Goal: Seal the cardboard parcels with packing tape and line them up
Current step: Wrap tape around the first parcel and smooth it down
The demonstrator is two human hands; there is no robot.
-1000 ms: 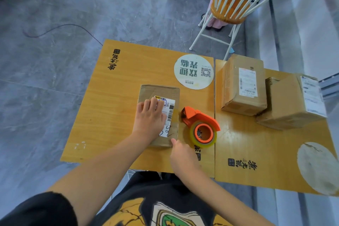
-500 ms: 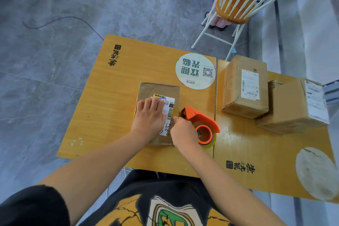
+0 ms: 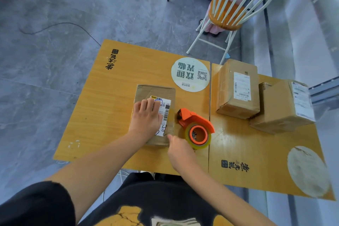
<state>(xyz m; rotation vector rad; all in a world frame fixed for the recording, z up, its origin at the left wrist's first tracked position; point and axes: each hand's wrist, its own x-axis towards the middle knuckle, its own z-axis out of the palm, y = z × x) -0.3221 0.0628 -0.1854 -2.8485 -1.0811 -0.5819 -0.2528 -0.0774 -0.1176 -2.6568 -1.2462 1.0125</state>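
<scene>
View from above, looking down over a person's arms at two wooden tabletops pushed together side by side, the left table (image 3: 102,106) and the right table (image 3: 247,152).

A flat cardboard parcel (image 3: 155,91) lies near the middle of the left table, its long side running from near to far. A white shipping label (image 3: 166,108) covers part of its top, toward the right edge. The left hand (image 3: 146,117) lies palm down on the parcel, fingers straight and together, pressing on it and partly covering the label.

The right hand (image 3: 178,149) is at the parcel's near right corner, with one fingertip or the thumb touching that corner. Its other fingers are tucked out of sight beneath it, so I cannot tell whether it grips anything.

Just to the right of the parcel an orange tape dispenser (image 3: 194,117) rests on the table, with its roll of clear tape (image 3: 199,135) at the near end, just beside the right hand.

On the far part of the right table sit two taller cardboard parcels, each with a white label: the left box (image 3: 238,88) and the right box (image 3: 280,108), touching at one corner.

A round printed sticker (image 3: 189,74) with a QR code is on the far right of the left table. A worn round patch (image 3: 308,170) marks the near right of the right table.

Beyond the tables, a white spindle-back chair (image 3: 236,5) with an orange seat stands on the grey floor, and a dark cable (image 3: 60,25) trails across the floor at far left.
</scene>
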